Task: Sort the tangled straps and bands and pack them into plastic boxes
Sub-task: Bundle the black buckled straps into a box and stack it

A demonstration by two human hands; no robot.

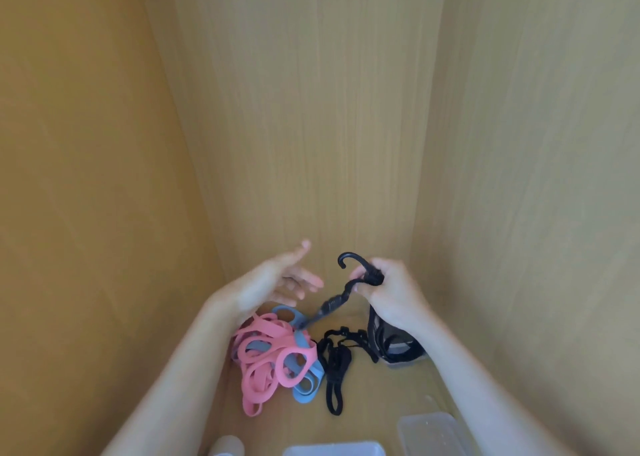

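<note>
past the boxes (pixel 334 450), the right hand (pixel 393 294) curls fingers (pixel 379 267) round a hooked cord (pixel 330 306) slanting down-left; left hand (pixel 270 285) fingers (pixel 298 255) spread, empty.

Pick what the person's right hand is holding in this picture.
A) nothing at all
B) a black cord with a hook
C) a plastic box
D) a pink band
B: the fingers of the right hand are curled round a black hooked cord, while the pink bands lie in a pile lower down, under the left hand.
</note>
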